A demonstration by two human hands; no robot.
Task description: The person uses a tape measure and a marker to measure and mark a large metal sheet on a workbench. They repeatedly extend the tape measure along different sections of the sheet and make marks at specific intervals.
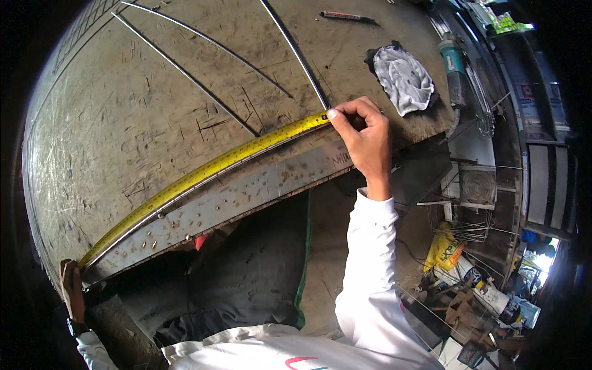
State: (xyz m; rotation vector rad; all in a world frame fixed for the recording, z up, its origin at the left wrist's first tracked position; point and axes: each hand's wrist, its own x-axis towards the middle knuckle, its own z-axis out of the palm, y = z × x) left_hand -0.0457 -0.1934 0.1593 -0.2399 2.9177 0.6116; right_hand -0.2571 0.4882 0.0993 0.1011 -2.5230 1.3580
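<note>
A yellow tape measure blade [203,168] stretches along the near edge of the worktable, curving in the fisheye picture. Just beside it runs a thin metal rod [185,196]. My right hand [365,139] pinches the right end of the blade between thumb and fingers. At the far left, my left hand [72,290] closes round the blade's other end; its fingers show only in part, and the tape's case cannot be made out. A grey metal strip [246,193] with spots and small beads on it lies along the table edge, nearer to me.
On the scratched worktable [154,111] lie more metal rods [185,73], a marker [345,16] and a grey-white rag [404,80]. A green angle grinder [453,68] sits at the right edge. Beyond, to the right, are a yellow bag [445,246] and a wire rack [478,185].
</note>
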